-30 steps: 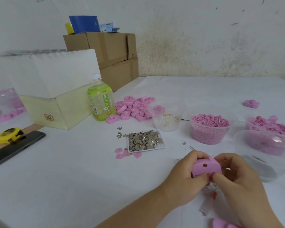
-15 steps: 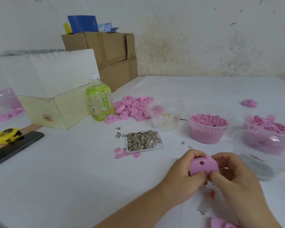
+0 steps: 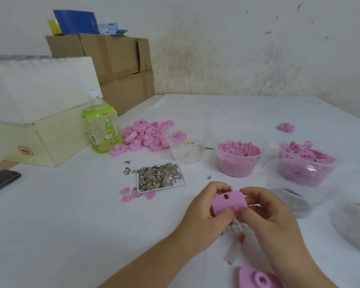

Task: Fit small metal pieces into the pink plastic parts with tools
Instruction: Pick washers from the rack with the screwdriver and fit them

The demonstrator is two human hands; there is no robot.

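Note:
A pink plastic part (image 3: 229, 201) with a small dark hole sits between both hands above the table. My left hand (image 3: 204, 219) grips it from the left, thumb on its lower edge. My right hand (image 3: 272, 221) pinches its right side with thumb and fingers. A white tray (image 3: 176, 185) heaped with small metal pieces (image 3: 157, 176) lies just beyond the hands. A clear tool with an orange bit (image 3: 237, 242) lies on the table under my hands, partly hidden. Another pink part (image 3: 258, 278) lies at the bottom edge.
A pile of pink parts (image 3: 148, 135) lies beside a green bottle (image 3: 101, 126). Clear tubs hold rings (image 3: 187, 149), pink granules (image 3: 238, 157) and pink pieces (image 3: 307, 161). Cardboard boxes (image 3: 116, 65) and a white box (image 3: 40, 113) stand at the left. A phone (image 3: 0, 180) lies at the far left.
Both hands have turned the pink part so its flat face tilts toward me. The hands stayed in about the same place.

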